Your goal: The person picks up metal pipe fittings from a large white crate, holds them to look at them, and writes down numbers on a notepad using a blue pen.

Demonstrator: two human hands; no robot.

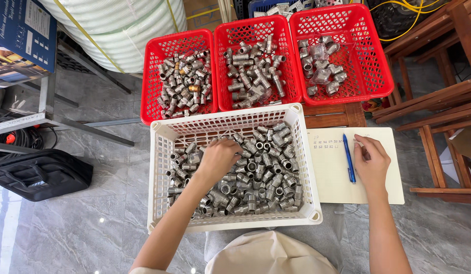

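Note:
A white plastic basket (159, 167) in front of me holds a heap of silver metal pipe fittings (266, 172). My left hand (219, 158) reaches into it, fingers curled down among the fittings; whether it grips one is hidden. My right hand (371, 161) rests flat on an open cream notebook (332, 177) to the right, beside a blue pen (349, 158) lying on the page.
Three red baskets (150, 81) (291, 66) (370, 56) of sorted fittings stand behind. Wooden furniture frames (438, 111) crowd the right. A black bag (40, 173), cables and a metal rack lie left on the grey tile floor. A white roll (124, 25) is top left.

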